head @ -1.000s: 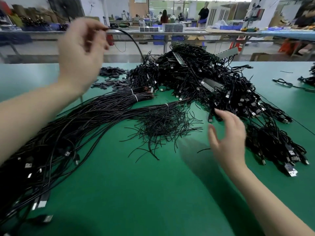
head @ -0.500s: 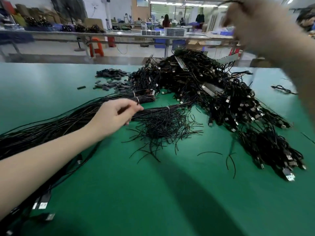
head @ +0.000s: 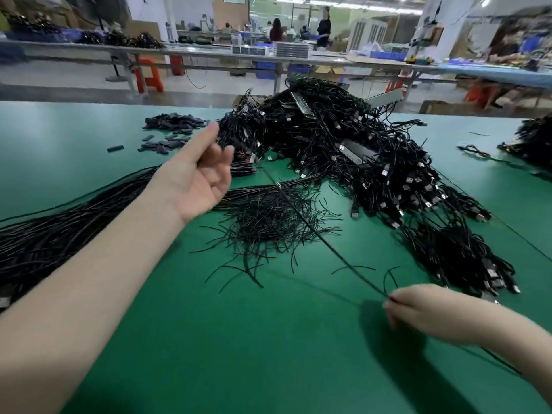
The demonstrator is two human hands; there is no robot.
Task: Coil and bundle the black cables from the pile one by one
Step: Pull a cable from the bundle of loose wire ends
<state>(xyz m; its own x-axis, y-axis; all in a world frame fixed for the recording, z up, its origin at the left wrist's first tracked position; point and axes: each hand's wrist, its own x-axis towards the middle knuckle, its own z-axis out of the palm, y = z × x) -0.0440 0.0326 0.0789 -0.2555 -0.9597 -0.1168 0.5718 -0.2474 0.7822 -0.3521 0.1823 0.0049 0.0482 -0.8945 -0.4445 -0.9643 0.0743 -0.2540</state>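
The landmark here is the big pile [head: 343, 162] of black cables at the far middle of the green desk [head: 209, 354]. Left of the pile, a long sheaf of straight cables [head: 59, 231] lies across the desk, and just before the pile there is a loose heap of short black ties [head: 268, 222]. The left hand [head: 200, 174] is raised at the left edge of the pile, palm up, with the fingers spread and relaxed; it seems to hold nothing, though the picture is a little blurred there. From the near side of the pile one single cable [head: 313, 231] runs tight over the ties toward the person. Its near end is pinched in the right hand [head: 418, 312], which is low on the desk, near and right of the pile, with the fingers closed around the cable. In my judgement the step in hand is the drawing of one cable out of the pile, and the coiling is not yet begun. The next move probably asks the left hand to take the free length, so that both hands can wind it in loops and then bind it with a tie.
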